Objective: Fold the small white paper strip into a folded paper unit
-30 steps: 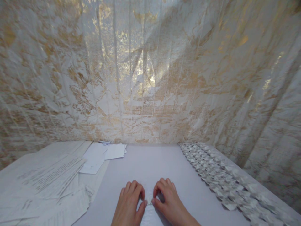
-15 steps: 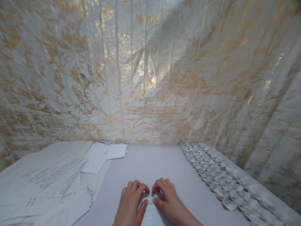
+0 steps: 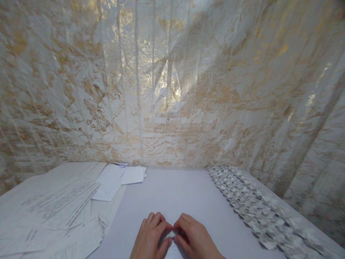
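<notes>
A small piece of white paper (image 3: 173,251) lies at the bottom middle of the table, its upper end between my two hands. My left hand (image 3: 152,235) pinches the left side of that end with thumb and index finger. From the other side my right hand (image 3: 196,237) pinches it too, thumb and index bent inward. The fingertips of both hands almost meet over the paper. The paper's near part runs out of the frame, and its exact folds are hidden by the fingers.
Printed sheets (image 3: 61,201) lie spread on the left, with blank white paper pieces (image 3: 107,181) behind them. Along the right edge stretch several rows of folded paper pieces (image 3: 250,205). A pale table surface (image 3: 172,194) lies between. A gold-patterned curtain (image 3: 167,90) hangs behind.
My fingertips have drawn closer together over the paper, and both hands sit slightly lower in the picture. The view has shifted a little.
</notes>
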`<state>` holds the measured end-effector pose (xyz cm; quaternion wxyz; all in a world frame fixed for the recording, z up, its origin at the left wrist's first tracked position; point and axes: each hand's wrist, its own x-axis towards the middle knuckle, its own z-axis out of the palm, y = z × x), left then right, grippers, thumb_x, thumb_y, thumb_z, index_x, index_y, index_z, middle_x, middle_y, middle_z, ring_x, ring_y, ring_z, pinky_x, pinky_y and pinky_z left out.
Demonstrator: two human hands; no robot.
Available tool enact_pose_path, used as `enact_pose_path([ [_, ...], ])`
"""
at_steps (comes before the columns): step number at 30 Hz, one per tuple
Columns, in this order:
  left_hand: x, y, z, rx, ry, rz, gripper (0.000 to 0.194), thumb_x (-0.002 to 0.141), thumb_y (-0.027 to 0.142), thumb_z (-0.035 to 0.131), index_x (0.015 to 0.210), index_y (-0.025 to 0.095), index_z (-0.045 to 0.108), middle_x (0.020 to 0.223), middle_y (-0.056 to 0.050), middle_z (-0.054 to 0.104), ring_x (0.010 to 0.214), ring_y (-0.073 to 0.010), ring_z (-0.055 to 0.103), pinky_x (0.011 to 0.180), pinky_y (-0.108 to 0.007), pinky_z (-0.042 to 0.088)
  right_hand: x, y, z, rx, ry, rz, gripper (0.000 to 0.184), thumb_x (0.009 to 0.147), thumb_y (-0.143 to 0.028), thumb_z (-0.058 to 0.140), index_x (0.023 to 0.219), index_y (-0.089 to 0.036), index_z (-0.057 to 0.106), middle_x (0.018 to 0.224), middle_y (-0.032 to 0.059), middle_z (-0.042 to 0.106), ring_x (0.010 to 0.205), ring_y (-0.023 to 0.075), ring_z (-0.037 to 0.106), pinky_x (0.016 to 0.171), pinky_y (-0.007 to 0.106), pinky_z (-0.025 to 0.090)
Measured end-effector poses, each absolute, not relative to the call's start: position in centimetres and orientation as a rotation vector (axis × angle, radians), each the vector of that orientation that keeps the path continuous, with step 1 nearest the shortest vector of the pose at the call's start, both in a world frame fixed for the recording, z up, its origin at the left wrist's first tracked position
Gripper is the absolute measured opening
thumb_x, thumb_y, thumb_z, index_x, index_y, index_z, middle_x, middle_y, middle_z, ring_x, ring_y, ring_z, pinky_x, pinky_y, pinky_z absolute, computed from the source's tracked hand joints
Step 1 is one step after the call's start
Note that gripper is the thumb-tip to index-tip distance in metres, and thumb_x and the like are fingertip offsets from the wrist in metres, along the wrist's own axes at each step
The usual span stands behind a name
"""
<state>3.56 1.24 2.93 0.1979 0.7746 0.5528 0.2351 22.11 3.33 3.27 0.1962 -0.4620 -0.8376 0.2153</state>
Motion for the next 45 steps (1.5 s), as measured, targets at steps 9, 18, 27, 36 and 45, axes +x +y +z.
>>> enact_pose_path([
  [9,3.3,1.0,2.1,2.031,1.412,0.849,0.019,0.087,0.021,0.057,0.1,0.025,0.07,0.099,-0.004,0.075,0.097,-0.0248,0.065,0.09,-0.037,0.047,21.6,3.2,3.3,-1.258,-2.053,1.02,0.014,0.076,-0.011,0.063,0.086,-0.021,0.062,0.066,-0.0053,0.056,0.061,0.0141,0.049,0.057,0.023,0.034],
  [18,3.4,1.1,1.6,1.837,1.247,0.987,0.02,0.085,0.023,0.053,0.103,0.021,0.061,0.091,-0.003,0.07,0.084,-0.02,0.066,0.077,-0.028,0.049,21.3,2.8,3.3,-1.249,-2.05,1.033,0.031,0.069,-0.005,0.06,0.092,-0.024,0.054,0.062,-0.0098,0.051,0.057,0.0124,0.048,0.056,0.021,0.033],
  [27,3.5,1.2,2.1,1.674,1.152,1.039,0.015,0.085,0.025,0.058,0.099,0.021,0.061,0.085,-0.001,0.069,0.079,-0.0195,0.066,0.074,-0.029,0.048,21.1,3.1,2.3,-1.161,-1.954,1.149,0.028,0.068,-0.01,0.059,0.092,-0.022,0.051,0.066,-0.0072,0.054,0.057,0.0125,0.049,0.055,0.022,0.034],
  [36,3.7,0.9,2.5,1.437,1.109,1.153,0.015,0.08,0.033,0.066,0.087,0.02,0.062,0.073,0.004,0.064,0.068,-0.016,0.059,0.064,-0.026,0.042,21.0,3.0,2.0,-0.95,-1.851,1.29,0.026,0.078,-0.036,0.062,0.096,-0.023,0.049,0.069,-0.0065,0.049,0.057,0.0122,0.041,0.054,0.024,0.029],
  [45,4.1,0.9,1.8,1.316,0.984,1.328,0.013,0.078,0.03,0.072,0.08,0.02,0.064,0.073,0.005,0.059,0.07,-0.0155,0.057,0.068,-0.026,0.043,21.3,2.8,2.1,-0.872,-1.711,1.251,0.028,0.087,-0.042,0.063,0.102,-0.019,0.06,0.074,-0.003,0.05,0.068,0.0161,0.046,0.063,0.028,0.034],
])
